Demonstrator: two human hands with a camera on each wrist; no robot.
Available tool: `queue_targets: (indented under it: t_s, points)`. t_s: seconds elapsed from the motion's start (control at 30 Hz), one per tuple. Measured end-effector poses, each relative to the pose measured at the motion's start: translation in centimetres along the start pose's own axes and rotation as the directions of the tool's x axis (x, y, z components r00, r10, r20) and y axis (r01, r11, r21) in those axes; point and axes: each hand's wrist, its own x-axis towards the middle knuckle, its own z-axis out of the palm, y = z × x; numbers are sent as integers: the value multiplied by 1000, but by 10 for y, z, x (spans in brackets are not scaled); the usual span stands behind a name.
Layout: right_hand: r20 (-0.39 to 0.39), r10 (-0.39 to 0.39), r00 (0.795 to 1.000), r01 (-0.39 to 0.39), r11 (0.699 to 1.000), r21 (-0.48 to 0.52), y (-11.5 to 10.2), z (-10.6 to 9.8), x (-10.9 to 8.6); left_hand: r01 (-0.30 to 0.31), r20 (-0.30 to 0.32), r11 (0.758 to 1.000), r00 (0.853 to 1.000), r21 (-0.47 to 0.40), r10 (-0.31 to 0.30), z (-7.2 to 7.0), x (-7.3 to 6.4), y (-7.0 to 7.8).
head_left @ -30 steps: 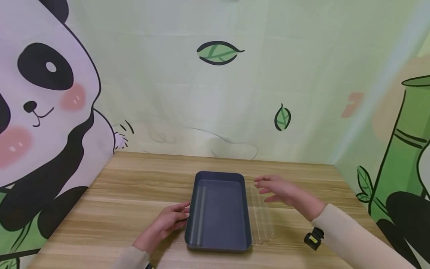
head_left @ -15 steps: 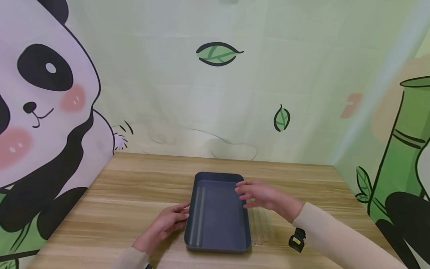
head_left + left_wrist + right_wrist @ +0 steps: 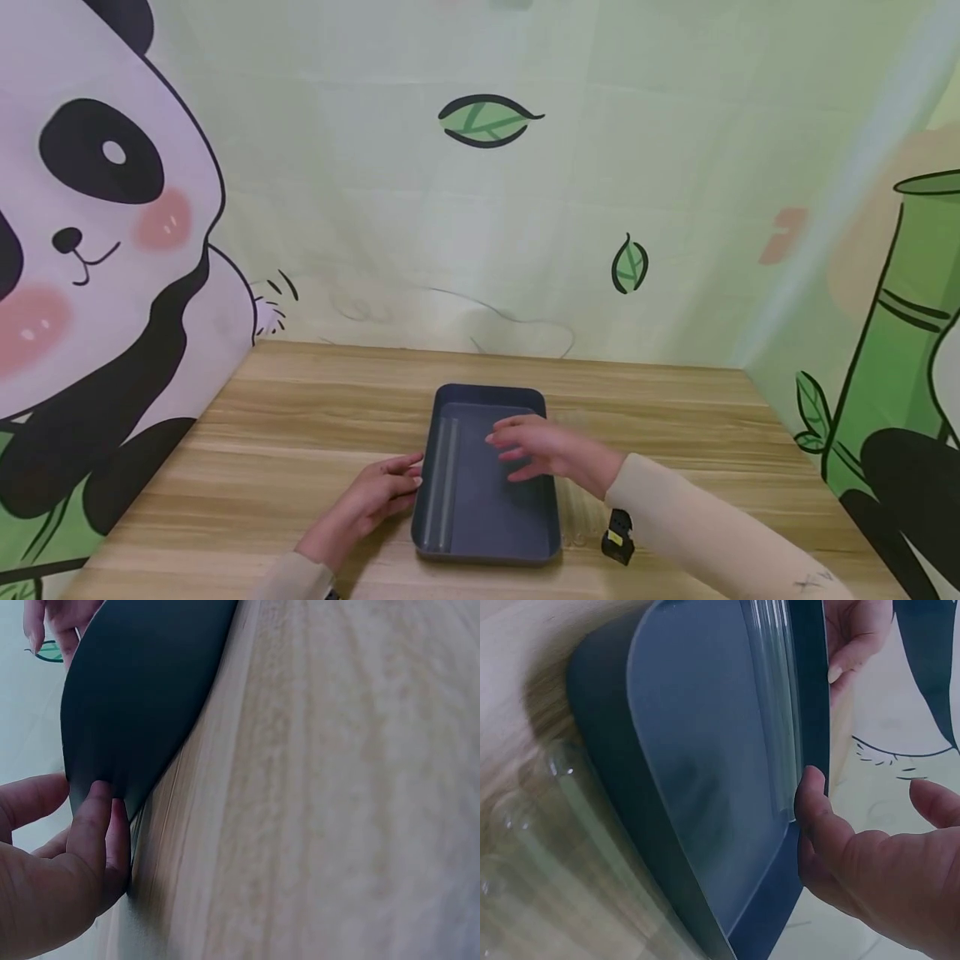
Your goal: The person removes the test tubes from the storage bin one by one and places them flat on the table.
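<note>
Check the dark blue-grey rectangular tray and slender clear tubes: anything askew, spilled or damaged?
Nothing stands out. The tray sits flat on the light wood-grain table. The tubes inside lie lengthwise along its left wall; the tubes outside lie side by side to its right. No crack or spill shows, though fine damage could hide.

Dark blue tray (image 3: pixel 491 508) lying flat, clear tubes (image 3: pixel 450 483) inside left, more tubes (image 3: pixel 604 832) beside right
</note>
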Motion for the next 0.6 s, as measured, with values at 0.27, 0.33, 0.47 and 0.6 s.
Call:
queue_targets:
  t_s: [0.27, 0.33, 0.47, 0.6]
  points:
    - [17, 16, 1000, -16, 1000, 23, 1, 10, 19, -5, -4, 1000, 1000, -10, 5, -1, 0, -1]
    - [19, 22, 1000, -23, 999, 23, 2, 11, 24, -6, -3, 1000, 1000, -10, 6, -1, 0, -1]
    - [15, 45, 999, -45, 999, 25, 4, 15, 32, -9, 4, 1000, 1000, -12, 9, 0, 0, -1]
    - [10, 65, 998, -65, 998, 17, 6, 18, 40, -9, 5, 1000, 1000, -11, 9, 0, 0, -1]
